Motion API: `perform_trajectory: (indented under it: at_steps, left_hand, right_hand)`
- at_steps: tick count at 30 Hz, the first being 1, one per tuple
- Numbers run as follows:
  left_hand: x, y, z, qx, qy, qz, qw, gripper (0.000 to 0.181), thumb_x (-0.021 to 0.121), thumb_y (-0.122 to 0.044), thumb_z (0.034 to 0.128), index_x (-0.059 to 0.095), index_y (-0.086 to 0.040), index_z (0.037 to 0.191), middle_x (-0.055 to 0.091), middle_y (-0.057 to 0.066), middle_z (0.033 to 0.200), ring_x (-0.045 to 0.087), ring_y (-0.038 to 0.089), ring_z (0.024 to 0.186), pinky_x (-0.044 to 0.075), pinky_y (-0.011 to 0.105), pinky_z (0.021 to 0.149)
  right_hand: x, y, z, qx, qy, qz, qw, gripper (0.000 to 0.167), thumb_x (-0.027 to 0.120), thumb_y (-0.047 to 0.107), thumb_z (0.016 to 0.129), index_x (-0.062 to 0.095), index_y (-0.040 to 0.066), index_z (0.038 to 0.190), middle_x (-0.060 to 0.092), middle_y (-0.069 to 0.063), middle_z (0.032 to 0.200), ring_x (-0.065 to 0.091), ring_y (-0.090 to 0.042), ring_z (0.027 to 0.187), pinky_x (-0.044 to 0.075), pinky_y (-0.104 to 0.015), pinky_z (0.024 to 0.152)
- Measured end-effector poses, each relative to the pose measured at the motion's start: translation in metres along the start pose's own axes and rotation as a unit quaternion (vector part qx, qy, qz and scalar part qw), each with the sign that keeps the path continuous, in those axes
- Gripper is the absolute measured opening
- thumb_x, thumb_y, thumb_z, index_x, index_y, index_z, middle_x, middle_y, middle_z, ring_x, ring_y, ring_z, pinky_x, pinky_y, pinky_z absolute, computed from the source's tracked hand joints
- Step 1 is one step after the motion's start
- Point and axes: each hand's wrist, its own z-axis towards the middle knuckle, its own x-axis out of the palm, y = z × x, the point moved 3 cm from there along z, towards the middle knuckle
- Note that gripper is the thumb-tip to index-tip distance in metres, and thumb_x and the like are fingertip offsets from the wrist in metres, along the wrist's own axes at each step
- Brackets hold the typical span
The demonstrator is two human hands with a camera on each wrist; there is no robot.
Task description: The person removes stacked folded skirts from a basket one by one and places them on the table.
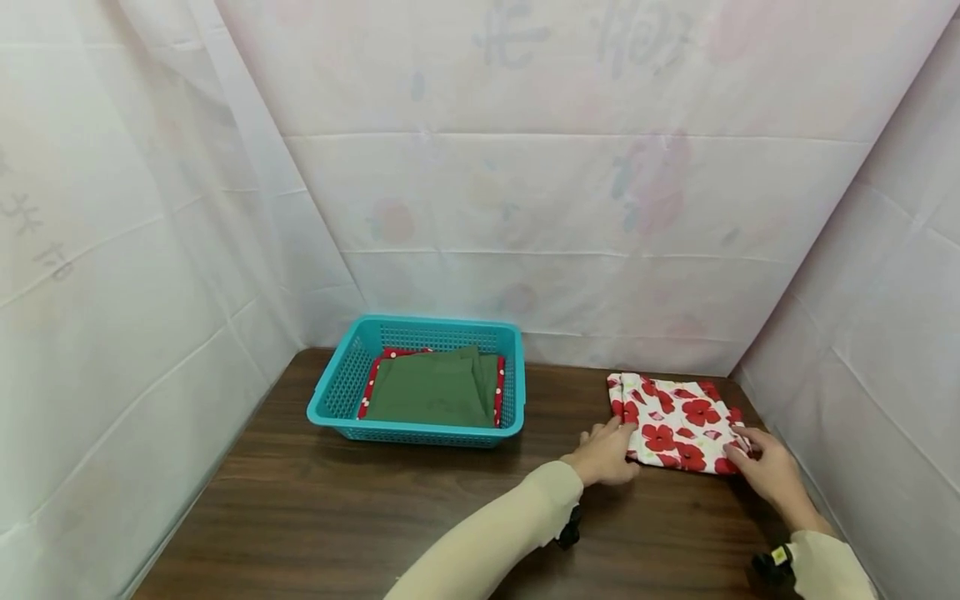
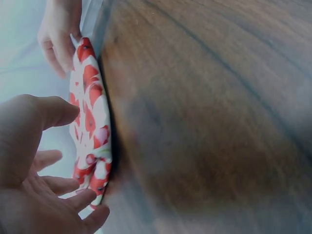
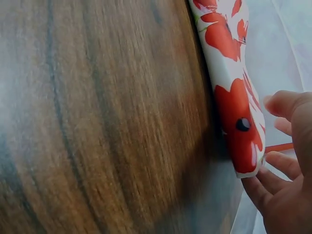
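A folded white cloth with red flowers [image 1: 678, 427] lies flat on the table at the right in the head view. At its left edge is my left hand [image 1: 606, 454]; in the left wrist view the fingers [image 2: 63, 185] are spread and loosely bent beside the cloth's end, thumb apart from them. My right hand [image 1: 768, 468] is at the opposite edge. The right wrist view shows its fingers [image 3: 280, 165] by the cloth's end [image 3: 239, 126], with the thumb held apart above. Whether the right fingertips reach underneath is hidden.
A blue plastic basket [image 1: 345, 423] stands left of the cloth, holding a folded green cloth [image 1: 427, 387] on top of a red cloth with white dots [image 1: 371, 387]. Brown wooden tabletop [image 1: 337, 517] extends in front. White curtains [image 1: 525, 200] enclose the back and both sides.
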Motion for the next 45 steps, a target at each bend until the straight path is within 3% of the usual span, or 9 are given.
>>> perform_trajectory:
  at_steps: [6,14,21,26,32,36,41,45]
  left_hand:
    - [-0.019,0.008,-0.001,0.034,-0.024,0.007,0.9991,0.07,0.069,-0.035,0.0939,0.041,-0.023,0.157,0.041,0.003,0.162,0.046,0.027,0.144,0.043,0.049,0.111]
    - [-0.045,0.013,0.004,0.086,-0.058,-0.026,0.9942,0.07,0.066,-0.035,0.0962,0.037,-0.022,0.159,0.028,0.008,0.169,0.044,0.032,0.146,0.043,0.05,0.115]
    - [-0.061,0.019,-0.005,0.125,-0.058,-0.056,0.9889,0.074,0.063,-0.038,0.0981,0.029,-0.024,0.163,0.024,0.004,0.17,0.035,0.028,0.153,0.04,0.048,0.119]
    - [-0.07,0.034,-0.012,0.115,-0.07,-0.081,0.9875,0.079,0.064,-0.041,0.0986,0.023,-0.026,0.165,0.031,-0.001,0.168,0.038,0.018,0.151,0.043,0.042,0.117]
    - [-0.09,0.055,-0.015,0.099,-0.094,-0.118,0.9836,0.082,0.064,-0.046,0.0984,0.021,-0.027,0.165,0.032,-0.001,0.167,0.044,0.022,0.147,0.044,0.047,0.116]
    - [-0.103,0.072,-0.017,0.089,-0.11,-0.128,0.9817,0.085,0.063,-0.051,0.0976,0.02,-0.027,0.166,0.032,0.0,0.168,0.038,0.024,0.152,0.04,0.053,0.118]
    - [-0.123,0.096,-0.026,0.073,-0.125,-0.112,0.9831,0.085,0.06,-0.058,0.0973,0.018,-0.029,0.166,0.03,0.0,0.169,0.032,0.026,0.154,0.037,0.057,0.119]
    - [-0.139,0.117,-0.038,0.06,-0.136,-0.067,0.9866,0.085,0.057,-0.062,0.0974,0.017,-0.03,0.166,0.026,0.002,0.17,0.028,0.03,0.156,0.028,0.063,0.122]
  right_hand:
    - [0.002,0.013,0.002,0.025,0.022,-0.009,0.9994,0.053,0.069,0.029,0.097,0.058,-0.01,0.131,0.055,-0.042,0.131,0.054,-0.057,0.116,0.044,-0.071,0.093]
    - [0.006,0.042,0.007,0.043,0.02,0.0,0.9989,0.061,0.066,0.037,0.098,0.055,-0.008,0.137,0.053,-0.042,0.134,0.053,-0.058,0.119,0.045,-0.071,0.095]
    - [0.013,0.064,0.013,0.058,0.023,0.016,0.998,0.069,0.066,0.041,0.098,0.048,-0.006,0.145,0.05,-0.041,0.141,0.05,-0.056,0.127,0.042,-0.071,0.102]
    - [0.018,0.089,0.022,0.029,0.009,0.03,0.9991,0.067,0.066,0.038,0.098,0.047,-0.005,0.146,0.047,-0.038,0.144,0.045,-0.056,0.132,0.037,-0.073,0.106]
    - [0.022,0.121,0.034,-0.009,0.005,0.037,0.9992,0.069,0.067,0.036,0.097,0.045,-0.003,0.149,0.045,-0.035,0.149,0.04,-0.054,0.138,0.033,-0.074,0.109]
    - [0.026,0.14,0.04,-0.024,-0.001,0.047,0.9986,0.073,0.069,0.039,0.096,0.043,-0.002,0.151,0.044,-0.032,0.152,0.039,-0.052,0.14,0.034,-0.074,0.109]
    - [0.031,0.164,0.047,-0.041,-0.005,0.053,0.9978,0.077,0.067,0.046,0.097,0.04,0.003,0.155,0.04,-0.029,0.156,0.038,-0.05,0.142,0.036,-0.073,0.109]
    - [0.036,0.182,0.054,-0.067,-0.002,0.047,0.9967,0.08,0.066,0.049,0.096,0.038,0.006,0.158,0.036,-0.028,0.161,0.035,-0.051,0.146,0.034,-0.073,0.111]
